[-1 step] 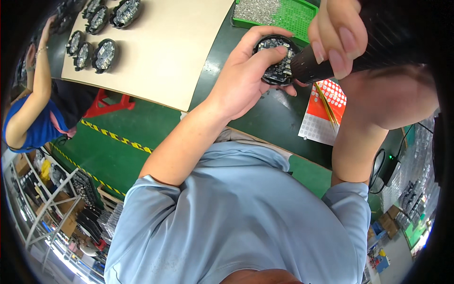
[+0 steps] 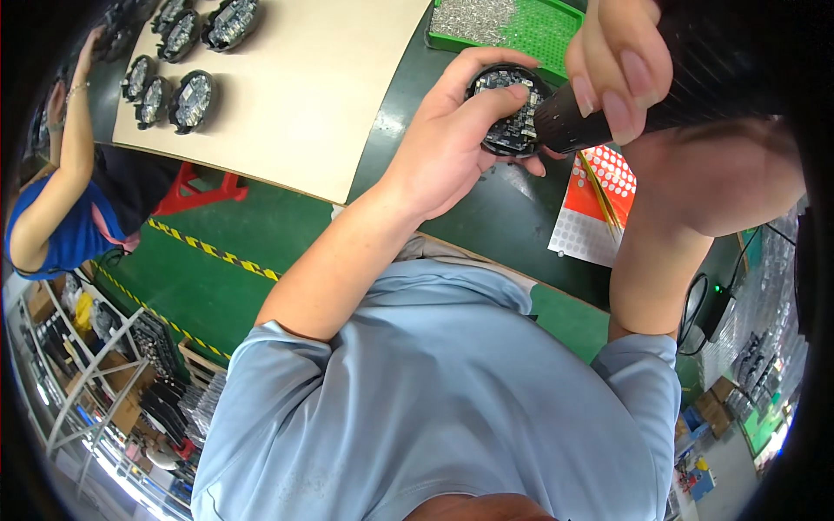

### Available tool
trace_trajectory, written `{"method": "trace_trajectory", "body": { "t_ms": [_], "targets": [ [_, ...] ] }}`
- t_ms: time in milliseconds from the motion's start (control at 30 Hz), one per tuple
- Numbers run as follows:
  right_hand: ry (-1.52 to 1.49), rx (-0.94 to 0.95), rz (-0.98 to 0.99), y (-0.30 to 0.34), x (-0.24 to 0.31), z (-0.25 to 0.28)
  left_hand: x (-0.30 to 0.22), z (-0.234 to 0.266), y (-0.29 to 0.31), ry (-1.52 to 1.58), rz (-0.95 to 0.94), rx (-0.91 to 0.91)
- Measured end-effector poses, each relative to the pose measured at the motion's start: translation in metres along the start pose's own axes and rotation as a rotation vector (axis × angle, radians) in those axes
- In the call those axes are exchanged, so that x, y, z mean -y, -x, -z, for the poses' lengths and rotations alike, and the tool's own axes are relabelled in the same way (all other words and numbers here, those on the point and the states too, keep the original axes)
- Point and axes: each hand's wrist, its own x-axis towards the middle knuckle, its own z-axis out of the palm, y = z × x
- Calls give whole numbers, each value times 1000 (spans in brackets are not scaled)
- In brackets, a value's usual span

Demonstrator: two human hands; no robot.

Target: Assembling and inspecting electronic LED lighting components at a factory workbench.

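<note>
My left hand grips a round black housing with a circuit board inside, its thumb lying across the board. In my right hand is a thick black electric screwdriver, fingers wrapped round its barrel. The screwdriver's narrow end is at the right rim of the housing; its tip and any screw there are hidden. Just beyond both hands sits a green tray with many small silver screws heaped on its left side.
Several similar round board housings rest on the beige mat at left. Golden tweezers lie on a red and white sheet on the dark table. A co-worker's arm shows at far left, near a red stool.
</note>
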Motion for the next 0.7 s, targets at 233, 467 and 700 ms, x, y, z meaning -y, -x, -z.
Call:
{"method": "trace_trajectory", "body": {
  "t_ms": [233,467,700],
  "targets": [
    [-271,106,-64,-10,-11,-3,-1,1,-2,22,-9,-6],
    [-551,226,-111,-19,-8,-16,-1,4,3,-90,15,5],
    [-810,326,-155,-30,-8,-21,2,4,5,26,16,-26]
  ]
}}
